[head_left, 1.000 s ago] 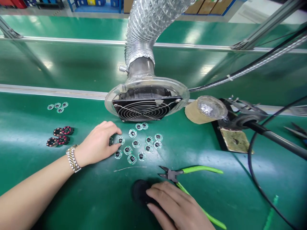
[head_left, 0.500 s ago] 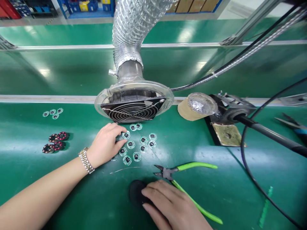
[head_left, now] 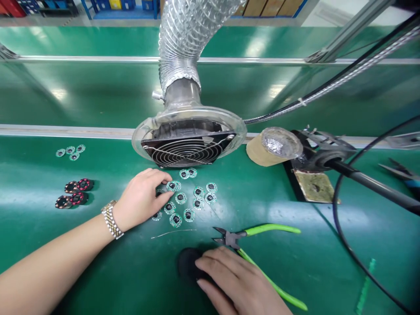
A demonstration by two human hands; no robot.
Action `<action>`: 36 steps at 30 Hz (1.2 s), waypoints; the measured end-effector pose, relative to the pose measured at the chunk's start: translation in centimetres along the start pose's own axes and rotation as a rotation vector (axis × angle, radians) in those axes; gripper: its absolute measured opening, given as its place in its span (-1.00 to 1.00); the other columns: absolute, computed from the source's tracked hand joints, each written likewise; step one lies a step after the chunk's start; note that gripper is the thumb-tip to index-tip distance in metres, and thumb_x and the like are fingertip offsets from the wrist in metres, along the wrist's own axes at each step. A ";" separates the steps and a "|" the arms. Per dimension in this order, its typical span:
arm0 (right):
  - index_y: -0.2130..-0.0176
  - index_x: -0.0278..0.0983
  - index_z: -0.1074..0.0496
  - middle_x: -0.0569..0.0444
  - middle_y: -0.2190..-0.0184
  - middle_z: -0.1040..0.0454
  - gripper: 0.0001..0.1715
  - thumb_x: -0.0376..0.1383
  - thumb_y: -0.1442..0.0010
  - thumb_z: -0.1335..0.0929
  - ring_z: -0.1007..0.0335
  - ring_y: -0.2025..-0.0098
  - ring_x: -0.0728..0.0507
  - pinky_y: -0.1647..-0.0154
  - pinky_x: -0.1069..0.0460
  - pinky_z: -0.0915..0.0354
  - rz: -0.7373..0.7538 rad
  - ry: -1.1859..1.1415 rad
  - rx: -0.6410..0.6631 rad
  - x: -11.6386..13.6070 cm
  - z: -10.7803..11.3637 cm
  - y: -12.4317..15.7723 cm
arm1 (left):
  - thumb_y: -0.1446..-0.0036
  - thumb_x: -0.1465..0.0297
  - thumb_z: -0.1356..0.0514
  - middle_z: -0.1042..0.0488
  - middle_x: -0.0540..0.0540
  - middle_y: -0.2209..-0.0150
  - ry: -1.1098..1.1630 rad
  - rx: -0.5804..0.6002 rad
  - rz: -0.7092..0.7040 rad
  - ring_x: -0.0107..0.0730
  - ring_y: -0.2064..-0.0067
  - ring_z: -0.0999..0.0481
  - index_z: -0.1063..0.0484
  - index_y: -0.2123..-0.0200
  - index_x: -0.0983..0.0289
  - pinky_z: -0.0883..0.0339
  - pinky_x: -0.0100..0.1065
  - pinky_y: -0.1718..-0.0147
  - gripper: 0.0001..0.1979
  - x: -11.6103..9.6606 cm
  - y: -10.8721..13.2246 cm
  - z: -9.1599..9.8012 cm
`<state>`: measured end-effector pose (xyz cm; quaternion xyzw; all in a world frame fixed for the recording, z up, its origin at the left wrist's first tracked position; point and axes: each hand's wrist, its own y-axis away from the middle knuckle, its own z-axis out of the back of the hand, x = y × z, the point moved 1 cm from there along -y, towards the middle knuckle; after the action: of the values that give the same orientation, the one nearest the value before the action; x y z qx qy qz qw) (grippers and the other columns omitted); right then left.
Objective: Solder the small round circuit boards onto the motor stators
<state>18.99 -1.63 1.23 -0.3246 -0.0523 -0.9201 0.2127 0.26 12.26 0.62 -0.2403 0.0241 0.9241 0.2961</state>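
My left hand [head_left: 141,197], with a metal watch on its wrist, has thumb and index finger closed at the edges of a small round circuit board [head_left: 171,186]. Another board overlaps that one on its right. Several similar green-and-white boards [head_left: 189,215] with dark square centres lie around the fingertips, some partly hidden under the hand. My right hand [head_left: 241,278] is curled over a black round object [head_left: 189,264] at the front of the bench; its exact kind is unclear. A thin wire [head_left: 173,232] lies between the boards and this object.
Green-handled cutters [head_left: 231,238] lie open beside my right hand. An extractor fan [head_left: 188,151] hangs over the boards. Rightward are a cardboard roll [head_left: 265,148], a soldering iron stand [head_left: 313,186] and a cable [head_left: 334,214]. Black round parts [head_left: 78,198] and more boards [head_left: 74,156] sit left.
The view has shifted slightly. Beside the board at my left fingertips, a second overlapping board now shows. My right hand stays on the black round object.
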 end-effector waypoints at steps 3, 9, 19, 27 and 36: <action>0.21 -0.26 -0.41 0.03 0.30 -0.50 -0.75 -0.40 -0.17 -0.20 -0.42 0.28 -0.09 0.24 0.02 -0.37 -0.001 0.025 -0.009 0.0 0.0 0.1 | -0.03 0.36 -0.15 -0.47 0.08 0.34 -0.077 -0.003 0.027 -0.33 0.30 -0.43 -0.39 0.27 0.27 -0.34 -0.25 0.28 -0.83 0.9 0.0 1.0; 0.20 -0.25 -0.39 0.06 0.29 -0.49 -0.76 -0.41 -0.17 -0.20 -0.41 0.28 -0.10 0.24 0.01 -0.36 0.000 0.005 -0.011 -0.1 -0.2 0.1 | -0.06 0.34 -0.12 -0.45 0.16 0.26 -0.244 0.052 0.029 -0.20 0.20 -0.40 -0.38 0.14 0.33 -0.32 -0.18 0.23 -0.71 1.4 0.2 1.9; 0.22 -0.27 -0.39 0.01 0.32 -0.48 -0.76 -0.42 -0.16 -0.20 -0.41 0.30 -0.10 0.25 0.02 -0.36 0.000 0.014 -0.007 -0.1 -0.2 -0.1 | -0.08 0.33 -0.11 -0.38 0.09 0.41 -0.102 0.051 -0.070 -0.31 0.33 -0.32 -0.41 0.23 0.29 -0.28 -0.22 0.29 -0.79 -0.2 -0.7 -0.9; 0.23 -0.26 -0.39 0.03 0.32 -0.48 -0.79 -0.42 -0.14 -0.22 -0.41 0.31 -0.08 0.26 0.04 -0.35 0.007 0.031 -0.010 -0.1 -0.2 0.0 | -0.13 0.31 -0.07 -0.43 0.17 0.25 -0.168 0.028 -0.132 -0.23 0.23 -0.33 -0.36 0.12 0.32 -0.27 -0.16 0.22 -0.71 -0.8 -0.3 -0.8; 0.28 -0.26 -0.38 0.07 0.36 -0.46 -0.85 -0.43 -0.10 -0.27 -0.38 0.33 -0.07 0.30 0.06 -0.34 -0.029 -0.013 -0.009 0.0 -0.1 -0.1 | -0.15 0.30 -0.06 -0.43 0.14 0.06 -0.185 0.027 -0.270 -0.17 0.05 -0.30 -0.40 0.15 0.28 -0.25 -0.10 0.09 -0.74 -0.9 -0.2 -1.1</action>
<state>18.83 -1.57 1.16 -0.3306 -0.0542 -0.9213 0.1976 1.51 11.72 0.07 -0.1511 -0.0237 0.8936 0.4219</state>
